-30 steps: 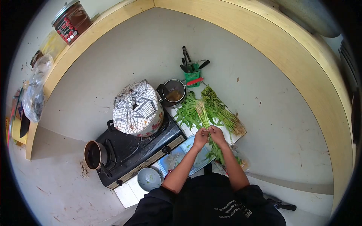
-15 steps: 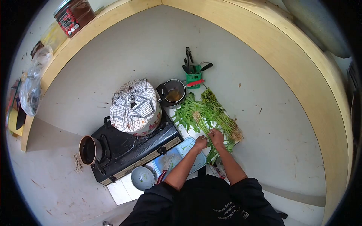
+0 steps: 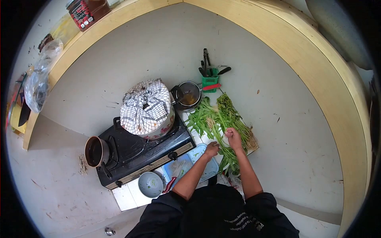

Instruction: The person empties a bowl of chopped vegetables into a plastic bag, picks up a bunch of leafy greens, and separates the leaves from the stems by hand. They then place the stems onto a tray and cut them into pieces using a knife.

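Observation:
A spread of long-stemmed leafy greens, which look like water spinach (image 3: 212,115), lies on the white tiles in front of me. My left hand (image 3: 212,149) is closed at the near edge of the greens, above the blue tray (image 3: 204,169), with its fingertips against a green stem. Up and to the right, my right hand (image 3: 233,138) has its fingers curled together over the stems. What exactly lies inside each grip is partly hidden by the fingers. A rooted bundle of stems (image 3: 247,139) rests to the right of my right hand.
A black gas stove (image 3: 135,152) carries a cloth-wrapped pot (image 3: 147,109) and a small saucepan (image 3: 96,152). Near me are a grey bowl (image 3: 151,185) and a red-handled knife (image 3: 170,184). A strainer (image 3: 188,95) and green utensil basket (image 3: 210,82) stand behind.
My right hand has moved up and away from my left, opening a gap between them. My left hand stays nearly in place. The view has shifted slightly.

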`<action>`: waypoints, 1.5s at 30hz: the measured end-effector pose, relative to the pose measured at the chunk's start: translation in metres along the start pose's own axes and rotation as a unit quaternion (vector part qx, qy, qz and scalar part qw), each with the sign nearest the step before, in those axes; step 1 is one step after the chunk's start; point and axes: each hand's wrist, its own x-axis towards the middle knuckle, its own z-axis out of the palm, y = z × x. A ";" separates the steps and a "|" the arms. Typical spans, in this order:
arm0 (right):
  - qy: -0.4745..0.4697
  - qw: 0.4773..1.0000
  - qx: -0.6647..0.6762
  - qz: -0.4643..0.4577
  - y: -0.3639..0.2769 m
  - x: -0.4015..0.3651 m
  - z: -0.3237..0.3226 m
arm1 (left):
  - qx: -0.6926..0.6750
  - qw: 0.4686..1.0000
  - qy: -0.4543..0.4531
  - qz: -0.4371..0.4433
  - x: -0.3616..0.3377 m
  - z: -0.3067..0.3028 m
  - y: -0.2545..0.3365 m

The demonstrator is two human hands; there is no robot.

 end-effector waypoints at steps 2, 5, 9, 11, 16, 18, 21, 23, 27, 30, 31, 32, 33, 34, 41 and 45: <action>0.024 1.000 0.015 0.001 0.002 0.005 -0.001 | 0.000 1.000 0.004 -0.002 0.000 -0.001 -0.004; 0.074 0.997 0.000 0.021 -0.026 0.008 -0.012 | 0.023 1.000 0.010 -0.004 -0.006 -0.002 -0.002; 0.137 0.990 -0.012 -0.035 -0.074 0.005 -0.023 | 0.038 0.999 -0.003 -0.016 -0.003 -0.004 -0.007; 0.157 0.987 -0.002 -0.039 -0.084 0.009 -0.027 | 0.049 0.999 0.007 -0.011 -0.006 -0.003 -0.006; 0.268 0.952 -0.075 -0.125 -0.121 0.003 -0.035 | 0.047 0.998 0.036 0.034 -0.004 -0.002 -0.015; 0.285 0.926 -0.136 -0.206 -0.126 0.004 -0.035 | 0.054 0.997 0.041 0.047 -0.001 -0.004 -0.017; 0.306 0.895 -0.160 -0.282 -0.134 0.006 -0.032 | 0.058 0.995 0.056 0.063 0.001 -0.007 -0.020; 0.318 0.897 -0.177 -0.250 -0.143 0.006 -0.033 | 0.062 0.994 0.061 0.060 -0.010 -0.007 -0.013; 0.372 0.906 0.167 -0.117 -0.161 0.022 -0.028 | 0.066 0.985 0.072 0.142 0.025 -0.021 -0.047; 0.350 0.903 0.201 -0.148 -0.180 0.021 -0.035 | 0.058 0.992 0.063 0.098 -0.008 -0.025 -0.017; 0.338 0.907 0.197 -0.156 -0.179 0.020 -0.037 | 0.060 0.993 0.051 0.083 -0.008 -0.028 -0.014; 0.326 0.911 0.193 -0.163 -0.179 0.019 -0.039 | 0.062 0.995 0.038 0.069 -0.009 -0.029 -0.012; 0.309 0.919 0.191 -0.151 -0.179 0.017 -0.038 | 0.047 0.992 0.044 0.108 -0.008 -0.031 -0.015; 0.293 0.927 0.189 -0.139 -0.180 0.014 -0.037 | 0.033 0.987 0.050 0.148 -0.007 -0.033 -0.018; 0.088 0.986 0.128 -0.058 -0.156 -0.031 0.013 | -0.026 0.922 0.121 0.367 -0.104 -0.016 0.079; -0.008 0.996 0.046 -0.078 -0.147 -0.078 0.066 | 0.049 0.919 0.132 0.368 -0.122 -0.022 0.100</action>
